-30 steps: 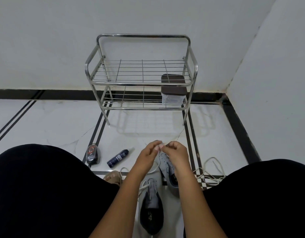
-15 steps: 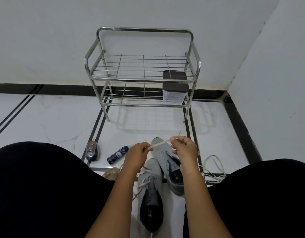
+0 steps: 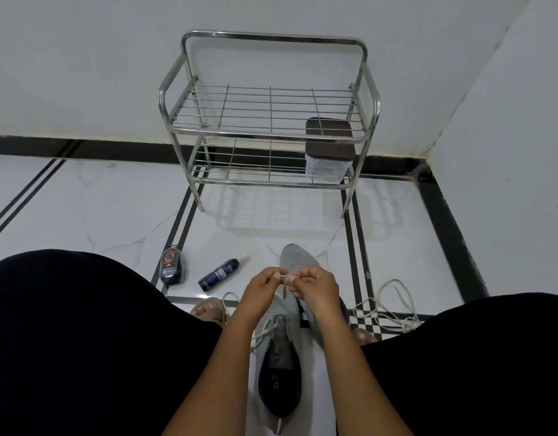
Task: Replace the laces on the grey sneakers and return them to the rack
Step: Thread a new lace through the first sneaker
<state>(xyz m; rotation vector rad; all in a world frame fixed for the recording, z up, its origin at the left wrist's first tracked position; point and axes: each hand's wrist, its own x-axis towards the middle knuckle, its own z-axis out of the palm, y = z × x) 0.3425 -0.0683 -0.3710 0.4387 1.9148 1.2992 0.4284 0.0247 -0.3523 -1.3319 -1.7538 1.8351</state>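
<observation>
Cotton lace (image 3: 284, 289) — limp and light — is pinched between both your hands, left hand (image 3: 261, 286) and right hand (image 3: 315, 286), fingers curled tight, above the sneakers (image 3: 279, 350) before the rack (image 3: 268, 133). Grip near its stiff tip.

Both hands are held together, fingertips nearly touching; left hand (image 3: 261, 286) and right hand (image 3: 317, 286) are curled, pinching.

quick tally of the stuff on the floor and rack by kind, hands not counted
grey sneakers: 2
lace being worked at the sneakers: 1
loose laces piled on the floor: 1 pile, strands too tangled to count
spray bottle: 1
shoe polish applicator: 1
lidded container: 1
metal rack: 1
total: 8
</observation>
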